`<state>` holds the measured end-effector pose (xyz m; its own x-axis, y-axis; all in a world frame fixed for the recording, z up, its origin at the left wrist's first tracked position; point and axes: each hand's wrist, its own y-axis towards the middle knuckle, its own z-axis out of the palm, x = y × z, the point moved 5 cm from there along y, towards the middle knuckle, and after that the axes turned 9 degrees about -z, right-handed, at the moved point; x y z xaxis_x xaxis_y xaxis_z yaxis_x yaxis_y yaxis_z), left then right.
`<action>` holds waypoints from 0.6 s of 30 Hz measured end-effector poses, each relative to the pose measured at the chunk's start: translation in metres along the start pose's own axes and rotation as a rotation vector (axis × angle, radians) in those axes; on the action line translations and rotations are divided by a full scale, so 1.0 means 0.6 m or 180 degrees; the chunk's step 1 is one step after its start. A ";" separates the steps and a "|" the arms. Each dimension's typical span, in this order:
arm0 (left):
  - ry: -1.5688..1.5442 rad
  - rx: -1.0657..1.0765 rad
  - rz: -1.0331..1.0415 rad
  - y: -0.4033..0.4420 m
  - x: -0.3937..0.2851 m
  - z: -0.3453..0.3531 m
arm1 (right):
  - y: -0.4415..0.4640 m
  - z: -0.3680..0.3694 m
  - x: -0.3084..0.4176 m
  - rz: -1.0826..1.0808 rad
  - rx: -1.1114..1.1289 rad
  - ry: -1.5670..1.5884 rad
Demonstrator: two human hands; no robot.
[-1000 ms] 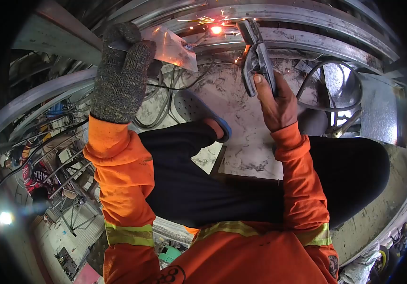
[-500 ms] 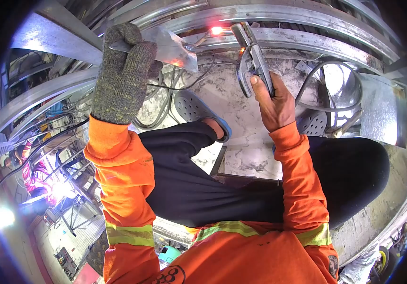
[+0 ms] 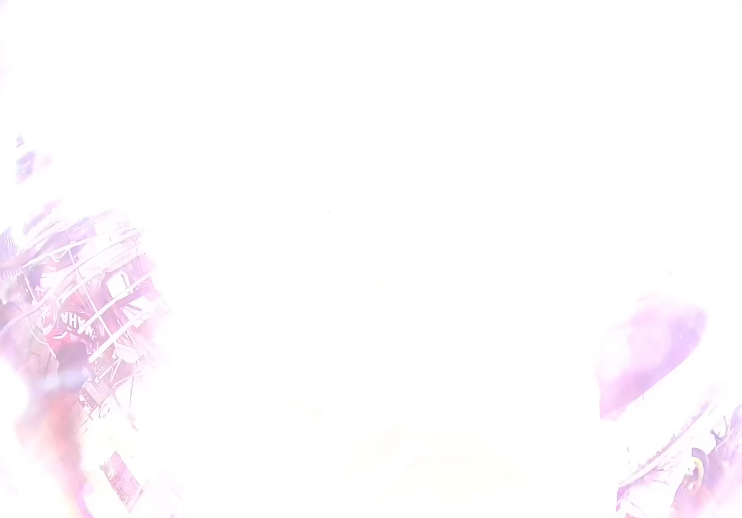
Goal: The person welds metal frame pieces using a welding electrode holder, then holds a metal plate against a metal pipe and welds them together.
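Observation:
A white glare washes out nearly the whole head view, and neither of my hands can be made out in it. Half a second ago my left hand, in a dark knitted glove, was closed on a thin shiny plate, and my bare right hand was closed on a welding electrode holder. Whether they still hold these is hidden by the glare. At the right, a faint purple patch is my bent knee (image 3: 656,350) in dark trousers.
At the left, through the haze, another person in a lettered reddish top (image 3: 73,326) shows among thin metal bars (image 3: 86,268). A round yellowish wheel-like thing (image 3: 697,469) lies at the lower right.
The view has gone from clear to almost fully white. My hands, the electrode holder, the shiny plate and the metal profiles have vanished in the glare.

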<state>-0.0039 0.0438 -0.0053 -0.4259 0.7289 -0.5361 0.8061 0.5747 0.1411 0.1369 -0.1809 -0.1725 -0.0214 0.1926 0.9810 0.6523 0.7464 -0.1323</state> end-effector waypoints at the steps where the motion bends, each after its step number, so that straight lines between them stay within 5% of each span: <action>1: 0.1468 -0.0040 0.1382 -0.006 -0.028 0.007 | 0.002 0.001 0.002 -0.0301 -0.0053 0.0148; 2: 0.1467 -0.0043 0.1378 -0.016 -0.032 0.011 | 0.000 -0.005 -0.007 -0.0061 -0.0043 0.0146; 4: -0.1600 0.0159 -0.1408 -0.021 -0.008 0.020 | 0.002 -0.009 -0.002 -0.0029 -0.0211 0.0337; 5: -0.1598 0.0156 -0.1402 -0.020 0.000 0.016 | 0.002 -0.010 -0.001 -0.0035 -0.0213 0.0339; 7: 0.0083 0.0314 0.0233 -0.014 -0.027 0.010 | 0.000 -0.016 0.000 0.0089 -0.0224 0.0337; 8: 0.0079 0.0315 0.0237 -0.017 -0.026 0.009 | -0.002 -0.018 0.001 0.0089 -0.0228 0.0334; 10: -0.1158 0.0551 -0.0760 -0.015 -0.032 0.013 | -0.006 -0.019 0.002 0.0134 -0.0155 0.0194; 17: -0.0949 0.0506 -0.0539 -0.025 -0.045 0.015 | -0.015 -0.026 0.007 0.0091 -0.0087 0.0076; 18: -0.0101 0.0518 -0.0067 -0.024 -0.050 0.013 | -0.018 -0.028 0.009 -0.0028 -0.0129 0.0014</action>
<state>0.0002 0.0107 0.0023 -0.4322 0.7038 -0.5638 0.8542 0.5200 -0.0057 0.1425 -0.1989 -0.1636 -0.0240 0.1833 0.9828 0.6823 0.7215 -0.1179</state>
